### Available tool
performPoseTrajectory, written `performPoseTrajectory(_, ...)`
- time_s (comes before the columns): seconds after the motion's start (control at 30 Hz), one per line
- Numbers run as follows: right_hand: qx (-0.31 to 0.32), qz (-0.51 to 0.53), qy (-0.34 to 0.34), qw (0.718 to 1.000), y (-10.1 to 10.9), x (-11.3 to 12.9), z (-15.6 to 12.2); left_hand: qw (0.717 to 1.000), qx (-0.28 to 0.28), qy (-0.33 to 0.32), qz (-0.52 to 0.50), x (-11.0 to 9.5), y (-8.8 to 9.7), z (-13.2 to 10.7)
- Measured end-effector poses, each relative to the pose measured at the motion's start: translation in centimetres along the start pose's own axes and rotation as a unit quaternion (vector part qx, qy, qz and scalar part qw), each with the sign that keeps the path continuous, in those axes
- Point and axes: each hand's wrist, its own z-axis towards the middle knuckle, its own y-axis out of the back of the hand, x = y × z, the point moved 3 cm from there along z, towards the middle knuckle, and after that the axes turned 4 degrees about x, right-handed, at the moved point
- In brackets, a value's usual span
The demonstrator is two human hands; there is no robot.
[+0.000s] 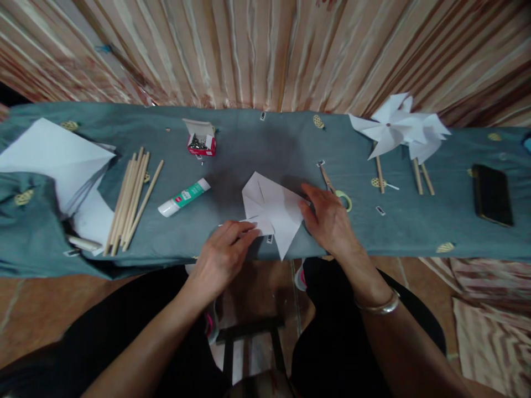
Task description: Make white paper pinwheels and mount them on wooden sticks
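A white paper pinwheel (pixel 276 204), cut and partly folded, lies on the cloth-covered table in front of me. My left hand (pixel 226 246) pinches its lower left flap between thumb and fingers. At the paper's right side, my right hand (pixel 326 215) rests with its fingers apart, the fingertips touching the edge. Just beyond the right hand are scissors (pixel 342 200) with a pale green handle, partly hidden by that hand. A glue stick (pixel 185 197) with a green label lies to the left of the paper.
Several wooden sticks (pixel 130 199) and white paper sheets (pixel 45 152) lie at the left. Behind the glue stands an opened red box (pixel 202 145) of small metal pieces. Finished pinwheels (pixel 394 124) on sticks and a black phone (pixel 492 194) are at the right. A curtain (pixel 249 55) hangs behind.
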Motion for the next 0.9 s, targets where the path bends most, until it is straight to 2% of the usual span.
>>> performPoseTrajectory(0.13,-0.013,0.030,-0.012,0.999,0.2,-0.5,-0.1,1.000,-0.013,0.014,0.020,1.0,0.6,0.2)
performPoseTrajectory(0.4,0.038,0.110,-0.127,0.985,0.4,-0.6,-0.6,0.997,-0.040,0.027,0.056,2.2,1.1,0.8)
performPoseTrajectory(0.53,0.048,0.139,-0.148,0.978,0.2,-0.3,-0.9,0.999,-0.036,0.025,0.021,1.1,0.9,0.8)
performPoseTrajectory(0.7,0.041,0.144,-0.154,0.977,0.1,-0.2,-1.4,0.999,0.019,-0.027,-0.004,-1.0,-0.5,0.4)
performPoseTrajectory(0.8,0.048,0.141,-0.156,0.976,0.1,-0.2,-1.7,0.999,0.038,-0.027,0.002,-1.2,-1.0,0.3)
performPoseTrajectory(0.9,0.057,0.142,-0.158,0.976,0.2,-0.2,-1.9,0.999,0.030,-0.026,0.010,-1.1,-1.0,0.2)
